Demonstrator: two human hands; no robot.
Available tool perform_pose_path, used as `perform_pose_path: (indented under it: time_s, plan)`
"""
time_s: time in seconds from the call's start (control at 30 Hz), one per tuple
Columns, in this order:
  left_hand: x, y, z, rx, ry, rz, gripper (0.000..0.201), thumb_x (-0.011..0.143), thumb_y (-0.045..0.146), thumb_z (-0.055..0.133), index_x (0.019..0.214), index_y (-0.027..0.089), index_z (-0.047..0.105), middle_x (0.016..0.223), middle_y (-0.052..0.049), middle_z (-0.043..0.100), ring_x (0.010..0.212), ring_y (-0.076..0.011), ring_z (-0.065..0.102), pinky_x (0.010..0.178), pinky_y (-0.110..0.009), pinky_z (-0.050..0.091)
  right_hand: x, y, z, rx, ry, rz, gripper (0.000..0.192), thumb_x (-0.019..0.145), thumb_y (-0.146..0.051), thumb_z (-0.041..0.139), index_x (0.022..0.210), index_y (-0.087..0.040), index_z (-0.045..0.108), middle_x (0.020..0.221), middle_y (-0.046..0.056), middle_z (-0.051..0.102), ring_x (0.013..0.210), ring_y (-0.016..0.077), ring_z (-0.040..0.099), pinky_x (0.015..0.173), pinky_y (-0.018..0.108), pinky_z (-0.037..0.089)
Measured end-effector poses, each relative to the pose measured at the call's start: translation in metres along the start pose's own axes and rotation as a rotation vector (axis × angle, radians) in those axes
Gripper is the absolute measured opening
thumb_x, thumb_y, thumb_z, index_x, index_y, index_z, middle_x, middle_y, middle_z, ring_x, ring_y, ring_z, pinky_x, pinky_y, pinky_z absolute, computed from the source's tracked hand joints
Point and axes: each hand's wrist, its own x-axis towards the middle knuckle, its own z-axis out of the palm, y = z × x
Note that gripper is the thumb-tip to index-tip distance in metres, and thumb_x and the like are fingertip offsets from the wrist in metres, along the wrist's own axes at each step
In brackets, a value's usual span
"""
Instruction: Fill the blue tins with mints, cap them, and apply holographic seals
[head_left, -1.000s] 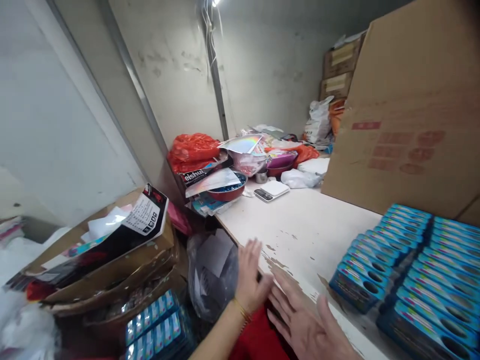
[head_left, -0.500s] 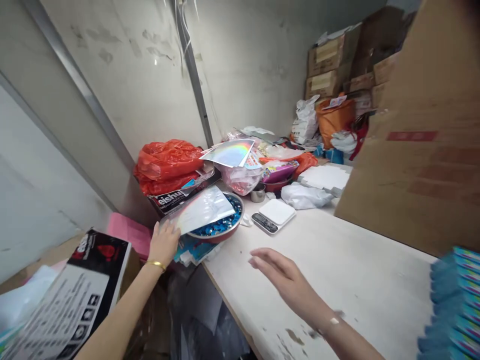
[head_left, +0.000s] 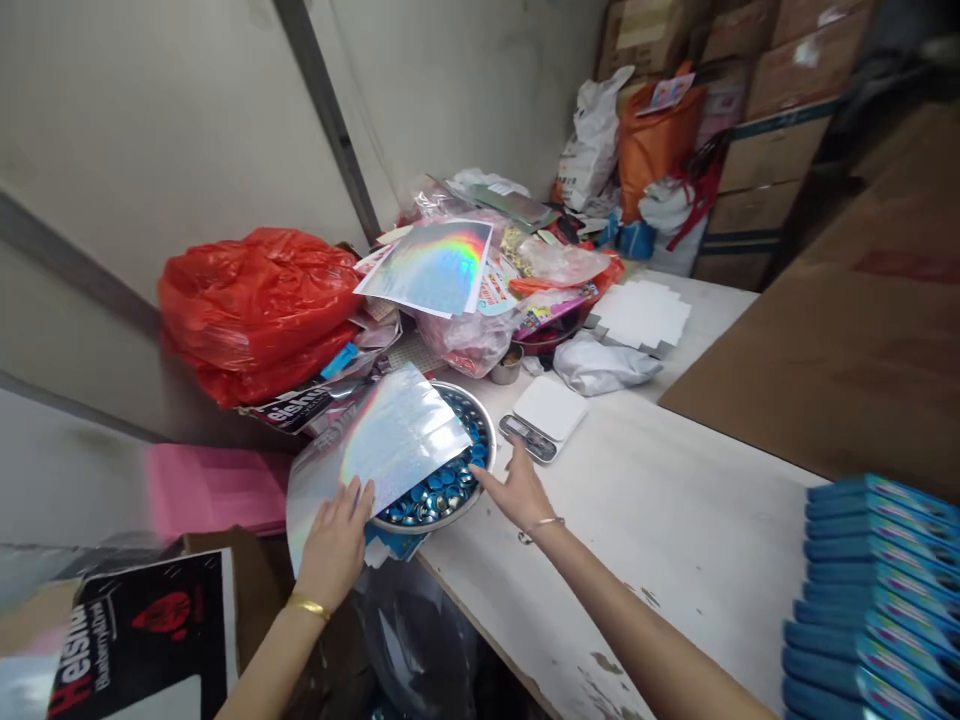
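Note:
A shiny holographic sheet [head_left: 397, 430] with a rainbow sheen lies across a round metal bowl [head_left: 489, 455], covering its left part. Inside the bowl are many small blue and silver cap-like pieces [head_left: 439, 495]. My left hand [head_left: 337, 540], with a gold bangle at the wrist, rests on the sheet's lower edge, fingers stretched out over it; its thumb is not clearly visible. Just off the bowl's right rim, my right hand [head_left: 521, 490] is open and holds nothing, thumb and fingers apart. Beyond its fingertips sits a white kitchen scale [head_left: 551, 408].
Another rainbow sheet [head_left: 431, 265] tops a pile of bags and packets. A red plastic bag [head_left: 259, 300] bulges at left, above a pink bin [head_left: 217, 490]. Blue packs [head_left: 862, 590] are stacked at right, before a large cardboard panel [head_left: 825, 330]. A small metal cup [head_left: 508, 365] stands behind the bowl.
My right hand has moved left and forward to the bowl's rim. My left hand has shifted inward along the sheet's lower edge. The camera view has tilted down.

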Motion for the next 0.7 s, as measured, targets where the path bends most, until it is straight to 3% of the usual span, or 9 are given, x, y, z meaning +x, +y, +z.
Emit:
perform_pose_path:
  time_s: [0.07,0.13,0.27,0.37,0.47,0.7]
  plan:
    - [0.006,-0.004,0.005,-0.037,0.017,0.017,0.058,0.082,0.006,0.037,0.136,0.020,0.054,0.146,-0.008,0.047,0.135,-0.0293,0.043,0.108,-0.046,0.041,0.001,0.002,0.015,0.279,-0.200,0.302,0.082,0.074,-0.042,0.070,0.139,-0.017,0.026,0.102,0.012,0.062,0.080,0.0245,0.065,0.072,0.046,0.057]
    - [0.012,-0.009,0.006,-0.074,0.027,0.041,0.056,0.082,0.007,0.037,0.132,0.019,0.057,0.145,-0.007,0.049,0.135,-0.0302,0.044,0.108,-0.046,0.041,0.004,-0.001,0.033,0.535,-0.326,0.470,0.071,0.077,-0.032,0.066,0.135,-0.022,0.027,0.087,0.004,0.063,0.063,0.0186,0.064,0.060,0.041,0.059]
    - [0.022,-0.022,-0.003,-0.208,0.068,0.115,0.055,0.084,0.013,0.035,0.136,0.019,0.052,0.142,-0.006,0.052,0.132,-0.0241,0.047,0.112,-0.041,0.039,-0.004,-0.010,0.048,0.729,-0.192,0.568,0.050,0.072,-0.013,0.056,0.118,-0.021,0.040,0.065,-0.005,0.058,0.051,0.0131,0.060,0.053,0.032,0.058]
    - [0.035,-0.033,-0.008,-0.315,0.131,0.104,0.056,0.087,0.018,0.033,0.143,0.017,0.043,0.142,-0.008,0.052,0.129,-0.0211,0.051,0.111,-0.037,0.040,-0.030,-0.001,0.030,0.753,-0.077,0.618,0.049,0.066,-0.010,0.054,0.112,-0.021,0.043,0.060,-0.005,0.058,0.048,0.0140,0.059,0.051,0.033,0.057]
    - [0.051,-0.032,-0.004,-0.367,0.151,0.100,0.055,0.090,0.022,0.030,0.142,0.015,0.043,0.140,-0.011,0.053,0.127,-0.0229,0.053,0.109,-0.038,0.041,-0.073,0.024,0.001,0.770,0.037,0.656,0.043,0.060,-0.012,0.051,0.101,-0.020,0.047,0.057,-0.006,0.057,0.047,0.0141,0.056,0.049,0.032,0.055]
    - [0.059,0.021,0.013,-0.337,0.042,0.189,0.050,0.089,0.021,0.032,0.134,0.012,0.053,0.139,-0.015,0.054,0.128,-0.0268,0.051,0.108,-0.042,0.042,-0.171,0.107,-0.050,0.823,0.293,0.744,0.031,0.055,-0.022,0.050,0.085,-0.021,0.046,0.059,-0.004,0.055,0.050,0.0152,0.055,0.051,0.031,0.052]
